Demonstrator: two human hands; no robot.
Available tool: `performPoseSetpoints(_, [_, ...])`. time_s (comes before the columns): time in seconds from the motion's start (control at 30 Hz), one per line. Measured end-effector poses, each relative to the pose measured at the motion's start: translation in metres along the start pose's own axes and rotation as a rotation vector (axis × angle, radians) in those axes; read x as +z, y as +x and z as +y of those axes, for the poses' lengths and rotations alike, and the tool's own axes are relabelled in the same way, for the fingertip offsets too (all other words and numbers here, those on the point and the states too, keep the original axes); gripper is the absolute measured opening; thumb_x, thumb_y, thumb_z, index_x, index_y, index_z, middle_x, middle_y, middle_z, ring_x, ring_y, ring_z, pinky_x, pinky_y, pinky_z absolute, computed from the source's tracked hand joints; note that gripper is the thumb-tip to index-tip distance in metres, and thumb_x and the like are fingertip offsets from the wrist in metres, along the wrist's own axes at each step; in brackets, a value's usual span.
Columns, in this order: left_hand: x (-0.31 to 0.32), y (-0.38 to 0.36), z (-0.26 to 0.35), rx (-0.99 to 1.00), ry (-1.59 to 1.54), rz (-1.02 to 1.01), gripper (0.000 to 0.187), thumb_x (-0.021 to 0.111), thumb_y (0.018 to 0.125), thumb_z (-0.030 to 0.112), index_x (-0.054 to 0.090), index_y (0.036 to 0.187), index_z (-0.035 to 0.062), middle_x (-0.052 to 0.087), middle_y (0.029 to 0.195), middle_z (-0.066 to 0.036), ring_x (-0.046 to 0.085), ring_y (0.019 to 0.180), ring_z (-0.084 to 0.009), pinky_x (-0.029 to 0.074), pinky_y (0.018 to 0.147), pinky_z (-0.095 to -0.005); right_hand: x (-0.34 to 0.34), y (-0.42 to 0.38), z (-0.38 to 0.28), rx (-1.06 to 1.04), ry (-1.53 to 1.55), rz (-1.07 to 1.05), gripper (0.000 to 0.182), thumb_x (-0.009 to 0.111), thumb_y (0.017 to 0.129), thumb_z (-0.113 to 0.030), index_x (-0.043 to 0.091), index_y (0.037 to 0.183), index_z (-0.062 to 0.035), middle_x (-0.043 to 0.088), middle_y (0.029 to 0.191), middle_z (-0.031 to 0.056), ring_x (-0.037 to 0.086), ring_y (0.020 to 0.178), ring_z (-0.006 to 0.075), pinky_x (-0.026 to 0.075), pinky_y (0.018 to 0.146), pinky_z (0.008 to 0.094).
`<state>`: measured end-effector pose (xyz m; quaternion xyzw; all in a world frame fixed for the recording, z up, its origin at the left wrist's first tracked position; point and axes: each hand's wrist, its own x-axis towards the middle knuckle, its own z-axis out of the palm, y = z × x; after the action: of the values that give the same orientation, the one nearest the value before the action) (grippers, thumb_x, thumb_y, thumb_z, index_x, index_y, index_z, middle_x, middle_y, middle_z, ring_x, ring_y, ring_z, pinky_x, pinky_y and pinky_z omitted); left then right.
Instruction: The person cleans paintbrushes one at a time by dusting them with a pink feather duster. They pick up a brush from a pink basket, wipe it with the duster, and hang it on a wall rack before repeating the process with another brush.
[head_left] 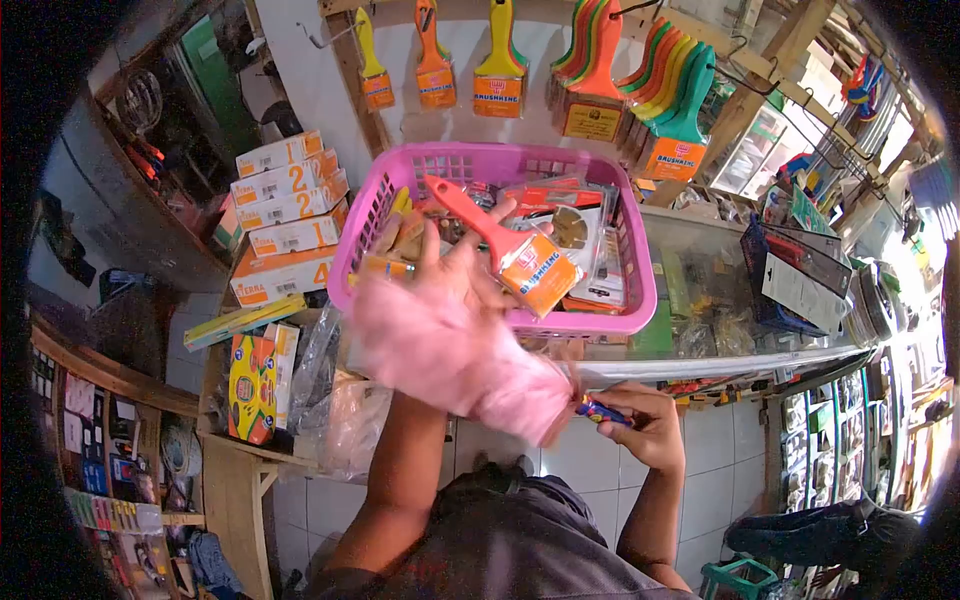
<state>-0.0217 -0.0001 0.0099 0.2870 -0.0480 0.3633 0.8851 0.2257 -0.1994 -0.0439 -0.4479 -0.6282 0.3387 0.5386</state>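
My left hand (455, 275) reaches over the pink basket (645, 270), fingers partly spread. Across its fingers lies a paintbrush (510, 245) with a red-orange handle and an orange "Brushking" sleeve, held over the basket's contents. A pink cloth (450, 355), smeared by motion, covers the wrist and trails toward my right hand. Lower right, my right hand (645, 425) pinches a small dark-blue tube-like item (602, 411) with yellow and red markings; its exact kind is unclear. The cloth's lower end is close beside that item. Packaged goods (570, 225) fill much of the basket.
Paintbrushes (590, 60) hang on hooks behind the basket. Left of it rise stacked white-and-orange boxes (290, 220). The glass counter (700, 300) carries a dark basket (790, 280) at right. A crayon-coloured box (252, 385) stands lower left, near clear plastic bags (350, 425).
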Motion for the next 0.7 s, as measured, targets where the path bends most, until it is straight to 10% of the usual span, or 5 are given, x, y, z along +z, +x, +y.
performPoseSetpoints(0.23, [0.011,0.003,-0.006,0.062,-0.152,0.013,0.085,0.030,0.094,0.071,0.028,0.150,0.0083,0.034,0.154,-0.013,0.037,0.139,-0.0376,0.031,0.110,-0.0613,-0.002,-0.002,-0.017,0.390,0.212,0.193,0.030,0.067,0.088,-0.003,0.063,0.117,0.0033,0.059,0.088,0.0039,0.045,0.053,0.0030,0.033,0.044,0.0209])
performPoseSetpoints(0.27, [0.001,0.016,-0.017,0.522,0.429,-0.074,0.083,0.033,0.094,0.070,0.029,0.150,0.0089,0.034,0.154,-0.013,0.037,0.138,-0.0378,0.032,0.110,-0.0599,-0.001,0.000,-0.020,0.286,0.144,0.091,0.030,0.069,0.088,-0.004,0.063,0.116,0.0046,0.060,0.090,0.0046,0.046,0.053,0.0035,0.033,0.044,0.0211])
performPoseSetpoints(0.43, [0.009,0.005,-0.005,0.015,-0.099,0.095,0.082,0.026,0.096,0.069,0.022,0.154,0.0107,0.031,0.155,-0.019,0.035,0.141,-0.0369,0.030,0.110,-0.0633,-0.009,-0.002,-0.015,0.400,0.152,0.284,0.031,0.072,0.087,-0.009,0.064,0.113,0.0051,0.059,0.084,0.0038,0.048,0.057,0.0053,0.033,0.046,0.0203])
performPoseSetpoints(0.63, [0.021,0.010,-0.005,0.077,-0.211,0.140,0.070,0.044,0.096,0.053,0.035,0.148,0.0060,0.046,0.146,-0.011,0.045,0.132,-0.0338,0.035,0.109,-0.0550,-0.028,0.012,-0.014,0.032,-0.073,-0.081,0.030,0.071,0.087,-0.008,0.064,0.113,0.0041,0.064,0.093,0.0059,0.055,0.069,0.0058,0.038,0.051,0.0185])
performPoseSetpoints(0.7, [0.021,0.007,-0.008,0.091,-0.258,0.185,0.070,0.047,0.097,0.049,0.032,0.150,0.0058,0.048,0.146,-0.010,0.046,0.131,-0.0327,0.036,0.109,-0.0547,-0.019,0.007,-0.019,0.301,0.096,0.214,0.028,0.072,0.085,-0.007,0.066,0.110,0.0033,0.065,0.089,0.0069,0.055,0.071,0.0077,0.040,0.053,0.0201])
